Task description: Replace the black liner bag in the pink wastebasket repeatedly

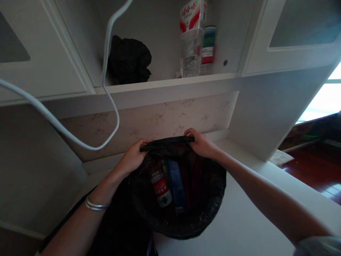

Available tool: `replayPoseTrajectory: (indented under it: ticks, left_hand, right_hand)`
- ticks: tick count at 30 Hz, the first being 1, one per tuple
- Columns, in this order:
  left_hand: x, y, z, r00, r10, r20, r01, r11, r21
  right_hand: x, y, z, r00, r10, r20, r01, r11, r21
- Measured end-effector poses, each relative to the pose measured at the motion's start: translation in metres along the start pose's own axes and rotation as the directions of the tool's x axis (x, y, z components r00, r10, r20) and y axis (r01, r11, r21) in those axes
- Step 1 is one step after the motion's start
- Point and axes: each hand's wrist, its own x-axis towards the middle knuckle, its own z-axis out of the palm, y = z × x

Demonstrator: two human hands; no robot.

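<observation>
A trash bin lined with a black garbage bag (213,213) stands on the white surface in front of me, its mouth facing up. My left hand (133,156) is closed on the bag's far rim at the left. At the right of that rim, my right hand (199,142) grips the bag too, with fingers curled over the edge. Inside lie a bottle with a red and white label (161,188) and a blue box (176,183). The fingers' inner sides are partly hidden by the plastic.
A white cable (112,96) loops down at the left. On the shelf above are a crumpled black bag (129,60), a clear plastic bottle (192,49) and a green and red can (209,44). Black material (119,220) lies left of the bin. Cabinet panels (271,99) stand at both sides.
</observation>
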Motion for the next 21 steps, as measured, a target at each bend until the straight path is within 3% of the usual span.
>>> replayPoseTrajectory:
  ticks: [3, 7, 14, 17, 21]
  left_hand:
    - [0.008, -0.001, -0.004, 0.998, -0.045, 0.042, 0.047, 0.998, -0.035]
    - [0.02, -0.014, -0.006, 0.997, -0.081, 0.01, 0.082, 0.995, -0.051]
    - [0.034, -0.05, 0.013, 0.986, -0.129, 0.104, 0.141, 0.983, -0.118]
    - [0.03, -0.057, 0.023, 0.989, -0.059, 0.136, 0.066, 0.996, -0.052]
    - [-0.002, -0.06, 0.027, 0.987, 0.135, 0.087, -0.15, 0.968, 0.201]
  right_hand:
    - [0.01, 0.01, 0.005, 0.996, 0.089, -0.001, -0.089, 0.994, 0.065]
    - [0.021, 0.026, 0.014, 0.985, 0.163, 0.064, -0.173, 0.966, 0.195]
    - [0.028, 0.051, 0.04, 0.945, 0.254, 0.208, -0.319, 0.857, 0.404]
    - [0.028, 0.054, 0.049, 0.939, 0.187, 0.289, -0.307, 0.835, 0.457]
    - [0.021, 0.053, 0.052, 0.932, 0.065, 0.357, -0.24, 0.849, 0.471]
